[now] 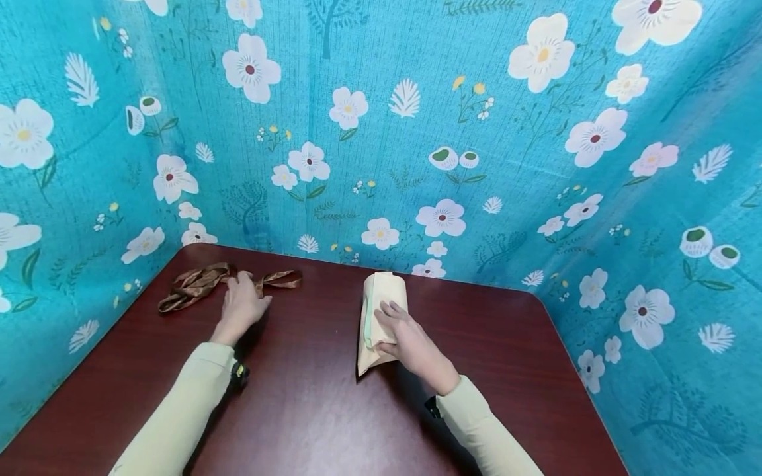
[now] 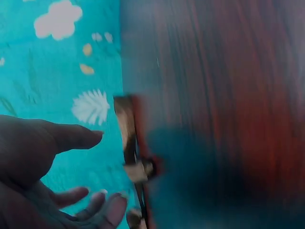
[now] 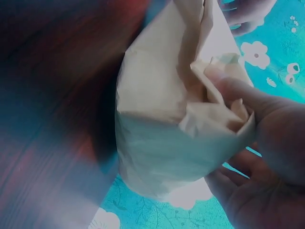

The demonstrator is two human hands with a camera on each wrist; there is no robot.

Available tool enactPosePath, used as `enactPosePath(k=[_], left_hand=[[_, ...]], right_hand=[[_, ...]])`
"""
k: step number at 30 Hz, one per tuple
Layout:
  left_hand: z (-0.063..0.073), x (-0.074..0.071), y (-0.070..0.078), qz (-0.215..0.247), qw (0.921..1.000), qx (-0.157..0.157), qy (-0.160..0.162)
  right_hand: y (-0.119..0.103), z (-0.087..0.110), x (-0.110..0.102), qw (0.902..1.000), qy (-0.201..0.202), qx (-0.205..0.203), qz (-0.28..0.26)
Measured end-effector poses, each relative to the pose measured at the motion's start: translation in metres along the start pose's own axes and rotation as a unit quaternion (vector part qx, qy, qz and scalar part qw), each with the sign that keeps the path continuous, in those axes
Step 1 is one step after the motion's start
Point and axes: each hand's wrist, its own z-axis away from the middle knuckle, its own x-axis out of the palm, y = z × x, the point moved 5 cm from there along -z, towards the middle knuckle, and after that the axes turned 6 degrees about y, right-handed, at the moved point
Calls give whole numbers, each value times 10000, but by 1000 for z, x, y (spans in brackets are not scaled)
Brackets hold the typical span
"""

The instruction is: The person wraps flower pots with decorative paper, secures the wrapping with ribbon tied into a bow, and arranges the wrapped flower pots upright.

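Note:
At the table's far left lies a brown ribbon [image 1: 199, 285] in loose loops. My left hand [image 1: 243, 305] is over its right part, overlapping it in the head view. In the left wrist view the thumb and fingers stand apart, and the ribbon [image 2: 126, 125] lies beyond them, with a knot-like bend. A cream paper bag [image 1: 385, 294], folded over with a pale green strip, is at the table's middle. My right hand [image 1: 419, 347] grips its near end. The right wrist view shows the thumb pressed into the crumpled paper [image 3: 152, 90], other fingers behind it.
The dark red-brown table [image 1: 297, 410] has a rounded far corner on each side. A turquoise curtain [image 1: 369, 185] with white flowers hangs close behind it and along both sides.

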Motion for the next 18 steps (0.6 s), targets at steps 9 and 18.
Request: enactPosePath(k=[9,18], left_hand=[[-17,10,-20,-936,9931,29,-710],[-31,7,-7,-312,9949,375,-888]], right_hand=[[-3,-1,-2,9991,38,-189,384],[0,-1,-2,9991,48,-148,398]])
